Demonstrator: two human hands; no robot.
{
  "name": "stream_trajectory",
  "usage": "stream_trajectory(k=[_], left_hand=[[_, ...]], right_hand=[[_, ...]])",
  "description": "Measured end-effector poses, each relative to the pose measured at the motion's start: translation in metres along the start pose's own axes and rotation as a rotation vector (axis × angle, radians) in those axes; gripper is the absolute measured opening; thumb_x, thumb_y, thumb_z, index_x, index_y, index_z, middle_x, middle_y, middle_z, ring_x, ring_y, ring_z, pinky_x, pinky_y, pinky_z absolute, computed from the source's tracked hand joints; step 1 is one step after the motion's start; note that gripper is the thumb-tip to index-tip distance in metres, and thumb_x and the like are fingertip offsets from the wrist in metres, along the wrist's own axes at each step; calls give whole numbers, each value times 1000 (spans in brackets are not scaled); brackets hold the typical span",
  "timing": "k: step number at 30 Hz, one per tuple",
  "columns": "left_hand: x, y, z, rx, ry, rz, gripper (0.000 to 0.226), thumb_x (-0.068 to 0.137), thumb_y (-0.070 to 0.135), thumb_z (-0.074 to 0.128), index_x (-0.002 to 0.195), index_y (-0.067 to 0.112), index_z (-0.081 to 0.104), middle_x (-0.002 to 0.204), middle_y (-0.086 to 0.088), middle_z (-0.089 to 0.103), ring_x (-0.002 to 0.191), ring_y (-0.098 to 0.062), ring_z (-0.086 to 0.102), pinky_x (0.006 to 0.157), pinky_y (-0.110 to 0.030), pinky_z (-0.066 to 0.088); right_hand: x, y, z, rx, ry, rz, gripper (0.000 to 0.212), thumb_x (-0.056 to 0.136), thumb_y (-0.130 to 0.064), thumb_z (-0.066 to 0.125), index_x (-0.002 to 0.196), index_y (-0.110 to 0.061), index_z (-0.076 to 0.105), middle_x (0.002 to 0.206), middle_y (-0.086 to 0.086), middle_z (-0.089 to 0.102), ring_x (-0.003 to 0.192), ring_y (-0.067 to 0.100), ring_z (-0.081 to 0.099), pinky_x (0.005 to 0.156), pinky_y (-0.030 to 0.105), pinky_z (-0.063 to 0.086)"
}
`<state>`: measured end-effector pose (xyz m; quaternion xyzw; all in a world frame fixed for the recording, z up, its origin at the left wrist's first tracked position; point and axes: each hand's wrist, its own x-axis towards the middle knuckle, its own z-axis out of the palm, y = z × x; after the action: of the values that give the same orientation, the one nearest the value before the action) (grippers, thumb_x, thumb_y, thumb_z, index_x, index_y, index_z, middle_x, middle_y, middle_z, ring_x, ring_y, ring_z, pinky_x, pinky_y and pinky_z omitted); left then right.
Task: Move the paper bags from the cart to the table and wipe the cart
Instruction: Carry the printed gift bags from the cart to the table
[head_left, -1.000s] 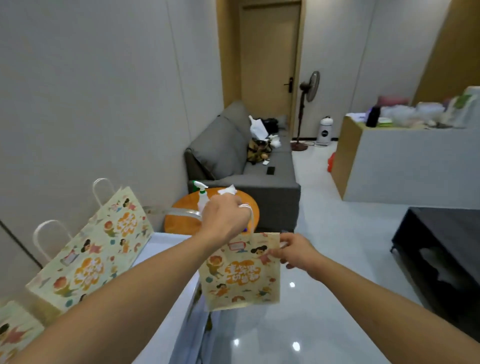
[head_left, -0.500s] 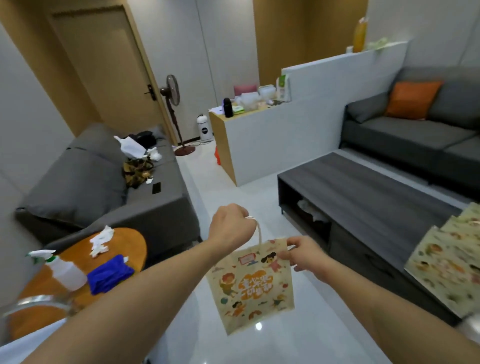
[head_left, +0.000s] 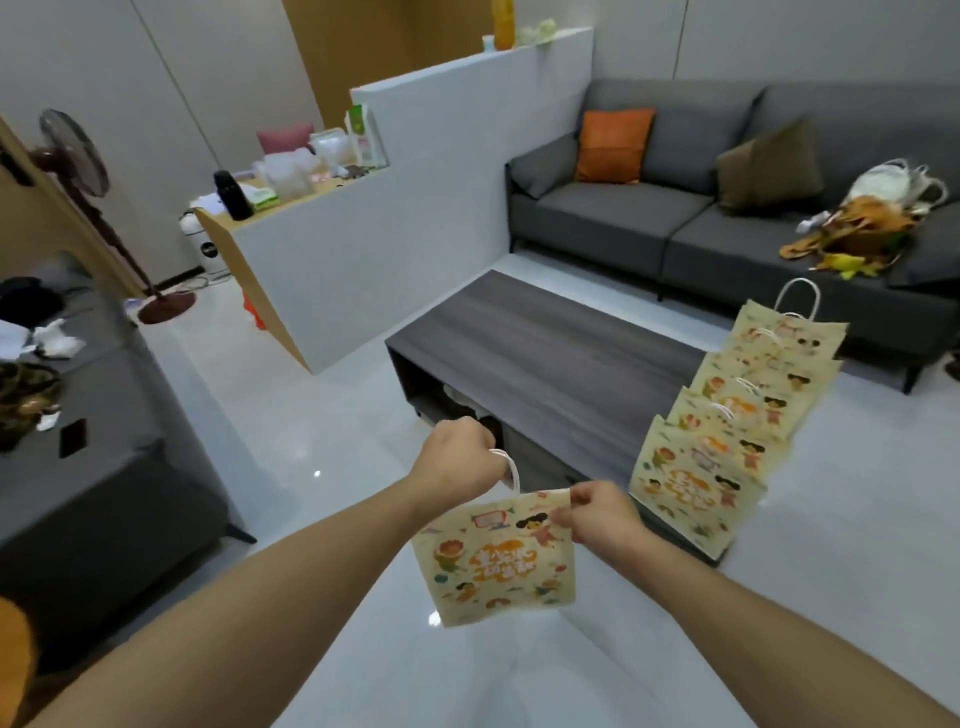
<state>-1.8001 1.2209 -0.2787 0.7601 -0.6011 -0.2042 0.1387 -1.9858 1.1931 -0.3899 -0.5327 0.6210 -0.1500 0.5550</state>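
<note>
Bag: cream cartoon-print paper bag (head_left: 496, 558) hangs over the floor, not yet on the surface
Left hand (head_left: 460, 460): grips its white handle to carry it
Right hand (head_left: 597, 514): pinches the top edge to steady it
Surface: dark grey low wooden surface (head_left: 545, 358) has a row of matching paper bags (head_left: 727, 415), so this one likely goes beside them

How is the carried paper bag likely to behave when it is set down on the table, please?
The bag is probably light: it hangs from a handle in the left hand. It looks flat, so it may tip. The bags already on the table lean together.

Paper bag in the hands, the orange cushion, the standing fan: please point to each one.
paper bag (head_left: 498, 558), head view, on its printed front.
orange cushion (head_left: 613, 144), head view, on the middle of its face.
standing fan (head_left: 78, 150), head view, on its round grille.
</note>
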Motion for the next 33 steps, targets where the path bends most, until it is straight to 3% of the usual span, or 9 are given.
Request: stream_trajectory(k=[6,11,15,19,25,30,33], left_hand=[[75,38,23,-6,-64,74,18,70,18,55,59,5,56,57,-6,49,57,-21,43,51,-32,35],[145,69,36,25,-135,211,33,77,14,56,52,14,35,51,-2,35,51,-20,33,47,-30,27],[209,84,38,37,-178,319,32,77,12,56,52,14,37,52,0,35,53,-19,31,48,-30,25],[271,99,28,35,-240,397,31,75,14,57,52,15,36,52,0,34,54,-20,32,48,-30,24],[358,127,10,28,-263,500,26,76,15,56,53,13,45,55,-1,45,54,-20,42,48,-30,33],[416,140,3,37,-299,578,19,83,17,60,67,6,65,66,-9,63,63,-21,56,51,-32,44],[447,151,6,35,-292,602,19,81,15,59,66,6,66,64,-7,62,61,-18,55,49,-33,42]], right_hand=[[33,-5,-39,152,103,47,4,89,-17,73,92,-17,75,84,-3,78,79,13,76,84,41,61],[68,-24,-66,199,216,77,6,93,-21,70,97,-16,70,87,0,77,75,10,74,62,25,59],[109,-42,-86,152,328,88,6,92,-21,70,93,-15,71,82,0,76,75,11,74,61,29,60],[146,-68,-109,75,406,103,6,86,-21,72,84,-16,76,79,-2,76,77,14,74,77,41,62],[197,-111,-141,-21,515,92,6,88,-29,76,86,-24,79,81,-8,74,78,6,68,72,29,58],[237,-135,-163,-144,597,90,13,87,-34,77,75,-29,75,69,-13,67,68,4,62,55,21,40],[261,-147,-179,-266,652,91,8,88,-35,74,86,-28,76,83,-12,68,79,8,61,64,24,42]])
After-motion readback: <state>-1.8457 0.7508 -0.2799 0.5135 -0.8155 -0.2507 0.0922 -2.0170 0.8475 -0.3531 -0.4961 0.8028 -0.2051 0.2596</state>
